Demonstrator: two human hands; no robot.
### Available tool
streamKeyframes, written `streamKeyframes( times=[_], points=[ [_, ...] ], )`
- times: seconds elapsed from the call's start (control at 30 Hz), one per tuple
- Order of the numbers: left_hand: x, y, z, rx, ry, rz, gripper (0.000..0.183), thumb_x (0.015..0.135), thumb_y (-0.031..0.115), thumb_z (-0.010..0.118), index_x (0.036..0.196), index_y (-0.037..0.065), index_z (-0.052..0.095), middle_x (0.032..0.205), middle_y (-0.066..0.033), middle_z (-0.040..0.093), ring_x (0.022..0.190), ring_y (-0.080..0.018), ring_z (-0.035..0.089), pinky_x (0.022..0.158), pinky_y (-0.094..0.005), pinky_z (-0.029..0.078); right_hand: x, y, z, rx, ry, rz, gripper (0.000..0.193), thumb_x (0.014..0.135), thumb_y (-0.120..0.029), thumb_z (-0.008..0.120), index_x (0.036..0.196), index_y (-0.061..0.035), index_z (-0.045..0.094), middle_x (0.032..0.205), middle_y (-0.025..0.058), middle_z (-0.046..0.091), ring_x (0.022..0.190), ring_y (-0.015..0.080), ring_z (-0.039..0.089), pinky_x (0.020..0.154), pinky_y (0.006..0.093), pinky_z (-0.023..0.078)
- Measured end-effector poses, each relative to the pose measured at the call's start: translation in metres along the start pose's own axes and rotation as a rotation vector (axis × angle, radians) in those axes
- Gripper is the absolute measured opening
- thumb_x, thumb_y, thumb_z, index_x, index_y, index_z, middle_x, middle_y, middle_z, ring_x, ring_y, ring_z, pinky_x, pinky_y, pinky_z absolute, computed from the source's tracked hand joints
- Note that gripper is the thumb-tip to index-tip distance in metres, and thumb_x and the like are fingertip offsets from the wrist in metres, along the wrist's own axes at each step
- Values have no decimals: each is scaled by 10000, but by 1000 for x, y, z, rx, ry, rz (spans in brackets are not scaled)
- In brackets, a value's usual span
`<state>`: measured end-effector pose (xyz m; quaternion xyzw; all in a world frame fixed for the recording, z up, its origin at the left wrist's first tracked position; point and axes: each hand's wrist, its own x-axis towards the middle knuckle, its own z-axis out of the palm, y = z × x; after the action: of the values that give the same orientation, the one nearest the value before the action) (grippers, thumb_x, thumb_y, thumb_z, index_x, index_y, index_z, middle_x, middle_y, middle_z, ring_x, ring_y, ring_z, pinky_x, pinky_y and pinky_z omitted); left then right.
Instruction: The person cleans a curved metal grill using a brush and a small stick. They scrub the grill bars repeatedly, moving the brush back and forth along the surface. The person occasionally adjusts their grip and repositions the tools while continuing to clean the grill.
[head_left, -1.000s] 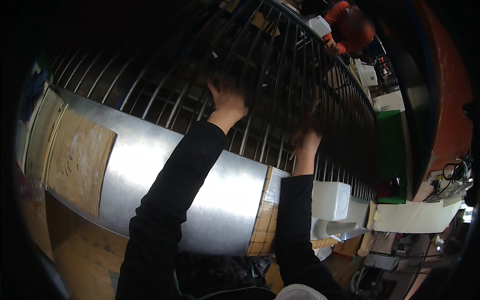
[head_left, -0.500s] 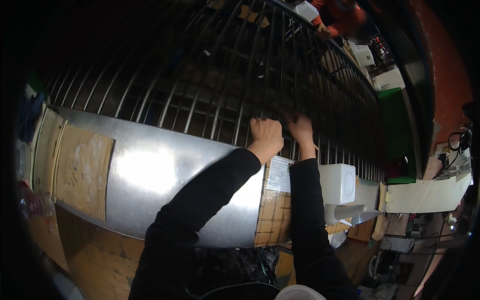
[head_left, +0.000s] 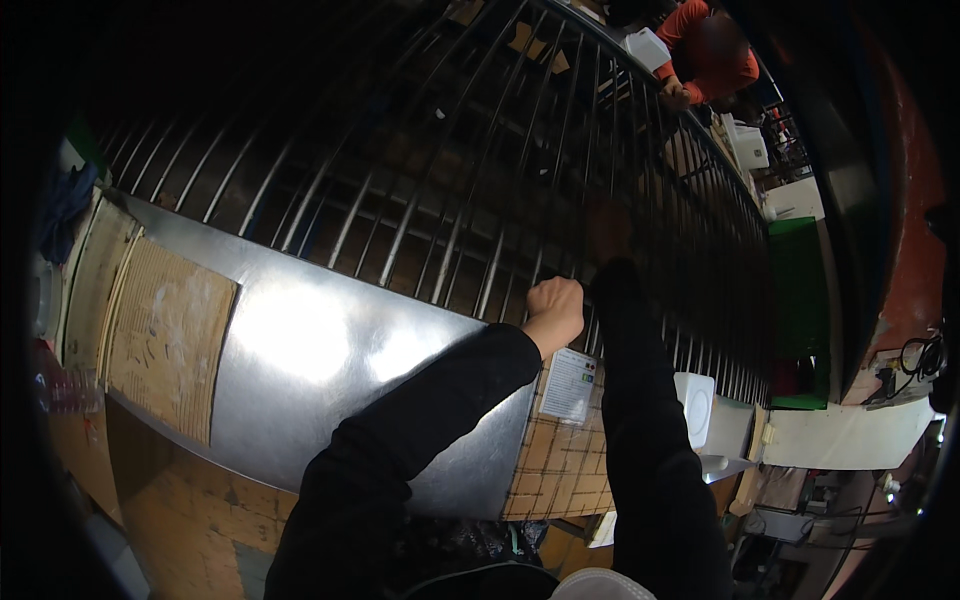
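My left hand is closed in a fist, knuckles up, at the near edge of a long rack of parallel metal rods. What its fingers hold, if anything, is hidden. Farther out, my right hand reaches over the rods into shadow, too dark and blurred to show its fingers. Below the two hands, a printed white sheet lies on a light-brown board with dark grid lines. A shiny metal plate stretches to the left under my left sleeve.
Corrugated cardboard lies on the plate's left end. To the right of my right forearm stands a white plastic container. A green panel borders the rods at the right. Across the rack is a person in orange.
My right hand has moved farther out over the rods, into the dark. My left hand stays closed near the rack's edge. The whole view has shifted slightly.
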<state>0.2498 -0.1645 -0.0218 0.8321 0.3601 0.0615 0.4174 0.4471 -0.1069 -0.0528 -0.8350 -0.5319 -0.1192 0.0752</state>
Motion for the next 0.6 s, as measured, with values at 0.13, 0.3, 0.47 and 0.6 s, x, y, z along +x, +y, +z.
streamKeyframes(
  times=[0.13, 0.3, 0.47, 0.6],
  points=[
    [-3, -1, 4, 21, 19, 19, 117, 661, 16, 606, 755, 35, 673, 822, -173, 647, 829, -291, 639, 662, -340, 514, -6, 2, 0, 43, 27, 13, 248, 843, -258, 458, 857, -62, 609, 914, 192, 617, 841, 357, 605, 730, 436, 492],
    [1, 1, 10, 10, 68, 21, 103, 688, 20, 608, 765, 35, 676, 828, -163, 650, 830, -290, 640, 652, -337, 518, -42, 4, -2, -55, -141, 145, 294, 858, -312, 429, 1030, -162, 613, 1004, 141, 609, 953, 341, 568, 817, 435, 452],
    [3, 5, 7, -1, 33, -55, 118, 713, 12, 593, 790, 30, 680, 855, -162, 653, 853, -285, 639, 670, -328, 521, -20, -3, -4, -54, -160, 94, 302, 856, -307, 438, 1057, -155, 605, 1024, 144, 605, 951, 325, 575, 807, 425, 459],
    [3, 3, 8, -42, 20, -28, 102, 698, 2, 595, 755, 23, 678, 839, -170, 651, 853, -289, 638, 664, -325, 521, 14, 2, 2, 11, 10, -49, 250, 854, -229, 443, 902, -43, 603, 893, 186, 617, 856, 348, 602, 726, 431, 487]
  ],
)
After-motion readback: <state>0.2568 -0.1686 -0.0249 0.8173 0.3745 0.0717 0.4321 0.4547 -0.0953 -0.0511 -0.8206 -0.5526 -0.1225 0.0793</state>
